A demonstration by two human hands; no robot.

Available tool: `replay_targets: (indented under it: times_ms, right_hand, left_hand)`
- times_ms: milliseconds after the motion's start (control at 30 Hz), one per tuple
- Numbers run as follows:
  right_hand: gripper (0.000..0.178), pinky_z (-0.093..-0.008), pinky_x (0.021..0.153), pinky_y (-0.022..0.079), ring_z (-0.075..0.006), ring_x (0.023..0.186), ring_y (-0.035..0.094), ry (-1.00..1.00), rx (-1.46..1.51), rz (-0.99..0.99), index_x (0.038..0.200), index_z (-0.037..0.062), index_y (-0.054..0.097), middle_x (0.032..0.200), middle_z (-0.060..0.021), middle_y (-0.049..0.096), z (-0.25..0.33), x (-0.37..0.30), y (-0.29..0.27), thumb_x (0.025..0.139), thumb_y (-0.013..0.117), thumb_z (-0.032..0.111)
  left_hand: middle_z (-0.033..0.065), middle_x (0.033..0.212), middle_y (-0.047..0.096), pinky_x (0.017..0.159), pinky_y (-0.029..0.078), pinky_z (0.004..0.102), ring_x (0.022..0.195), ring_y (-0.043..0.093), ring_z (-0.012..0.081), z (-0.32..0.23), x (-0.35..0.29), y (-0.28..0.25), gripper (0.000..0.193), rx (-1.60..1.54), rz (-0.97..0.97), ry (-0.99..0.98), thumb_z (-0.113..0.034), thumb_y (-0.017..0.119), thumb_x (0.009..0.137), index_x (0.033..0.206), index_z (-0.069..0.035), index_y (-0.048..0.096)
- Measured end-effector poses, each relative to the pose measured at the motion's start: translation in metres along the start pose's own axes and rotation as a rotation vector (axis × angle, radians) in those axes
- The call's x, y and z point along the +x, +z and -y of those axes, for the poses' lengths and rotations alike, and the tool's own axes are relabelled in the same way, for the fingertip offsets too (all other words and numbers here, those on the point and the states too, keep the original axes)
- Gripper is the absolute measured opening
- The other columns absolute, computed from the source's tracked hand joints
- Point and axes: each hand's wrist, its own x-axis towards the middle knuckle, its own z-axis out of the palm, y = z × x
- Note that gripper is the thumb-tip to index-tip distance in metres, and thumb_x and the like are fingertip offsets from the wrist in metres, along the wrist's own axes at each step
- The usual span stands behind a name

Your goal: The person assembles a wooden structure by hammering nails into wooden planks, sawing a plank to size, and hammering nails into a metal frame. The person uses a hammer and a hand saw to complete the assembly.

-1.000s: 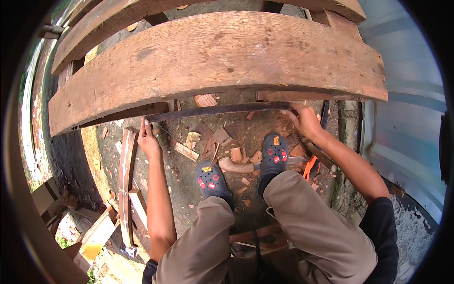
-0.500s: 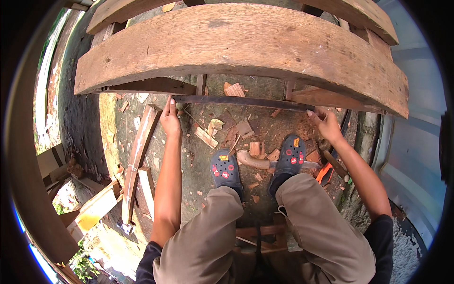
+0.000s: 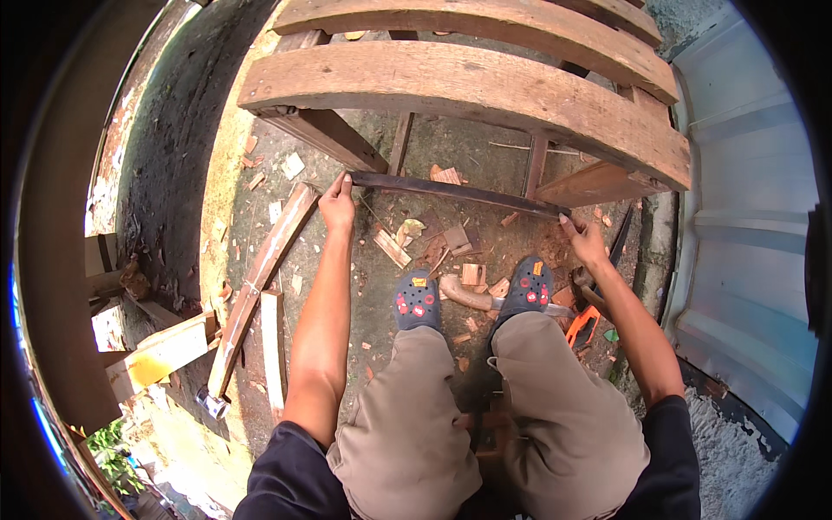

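A long, narrow, dark flat strip (image 3: pixel 455 192) is stretched between my two hands; I cannot make out its material. My left hand (image 3: pixel 336 208) pinches its left end between thumb and fingers. At the other end, my right hand (image 3: pixel 587 240) grips it the same way, thumb on top. The strip hangs over the ground just on my side of a slatted wooden bench (image 3: pixel 459 76), lower than its front slat and roughly along it. Both fists are apart from the bench.
A wooden beam (image 3: pixel 260 282) and a paler stick (image 3: pixel 273 351) lie left of my arm. A curved wooden handle (image 3: pixel 465 293) sits between my clogs, near an orange-handled tool (image 3: pixel 583 328). Wood scraps (image 3: pixel 393 249) litter the ground. A corrugated metal sheet (image 3: pixel 745 234) stands at right.
My view has shifted, so the bench appears farther off and more of its legs shows. The strip slopes down to the right a little more; both hands keep hold of its ends.
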Motion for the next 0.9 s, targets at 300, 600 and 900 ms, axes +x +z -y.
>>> replay_targets:
  times_ms: [300, 600, 900]
  right_hand:
    - [0.055, -0.0324, 0.063, 0.058, -0.0218, 0.072, 0.070, 0.275, 0.345, 0.000, 0.107, 0.0000, 0.058, 0.084, -0.0077, 0.058, 0.114, -0.087, -0.046, 0.100, 0.055, 0.054]
    - [0.043, -0.0316, 0.066, 0.045, -0.0132, 0.062, 0.042, -0.071, 0.852, -0.090, 0.092, 0.0140, 0.057, 0.063, 0.0054, 0.036, 0.244, -0.180, -0.024, 0.096, 0.060, 0.057]
    - [0.037, -0.0301, 0.063, 0.046, -0.0092, 0.074, 0.055, -0.434, 0.693, -0.171, 0.102, 0.0086, 0.062, 0.083, 0.0009, 0.059, 0.367, -0.193, 0.071, 0.107, 0.049, 0.043]
  left_hand:
    - [0.0037, 0.109, 0.071, 0.082, 0.056, 0.0352, 0.099, 0.065, 0.0153, -0.134, -0.071, -0.097, 0.036, -0.207, 0.269, -0.002, -0.026, 0.064, 0.100, 0.128, -0.004, 0.066]
    - [0.0127, 0.122, 0.062, 0.100, 0.052, 0.0590, 0.117, 0.060, 0.0289, -0.289, -0.198, -0.207, 0.037, -0.898, 0.444, 0.040, -0.044, 0.058, 0.104, 0.117, -0.010, 0.060]
    - [0.0254, 0.134, 0.058, 0.108, 0.047, 0.0500, 0.128, 0.057, 0.0356, -0.253, -0.239, -0.273, 0.073, -1.173, 0.199, 0.300, -0.060, 0.042, 0.105, 0.138, 0.005, 0.047]
